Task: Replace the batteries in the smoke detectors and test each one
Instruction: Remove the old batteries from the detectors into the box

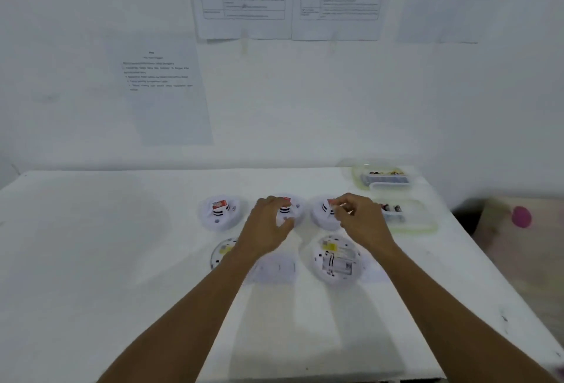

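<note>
**Left hand on the middle detector, right hand at its neighbour**

At ten o'clock from the left hand, the left rear detector sits face-up on the white surface with nothing touching it. Below it, at seven o'clock, a half-hidden detector lies back-up under the left forearm.

The left hand's fingers curl over the middle rear detector and its thumb is tucked against the near edge, so it appears to grip the unit. At six o'clock from that unit lies a round white cover.

The right rear detector stands just beside the middle one. At its six o'clock an open detector lies back-up, and its battery bay looks empty, though the blur leaves that unsure.

The right hand's fingertips are drawn together at the right rear detector's three o'clock edge. Whether they pinch anything cannot be told.

Further right, a near tub holds a few batteries. A far tub sits at its twelve o'clock.

The step in hand is probably picking up a rear detector to open or test it. The next move likely calls for a firm hold with the left hand while the right works the unit, then a reach towards three o'clock for cells.
</note>
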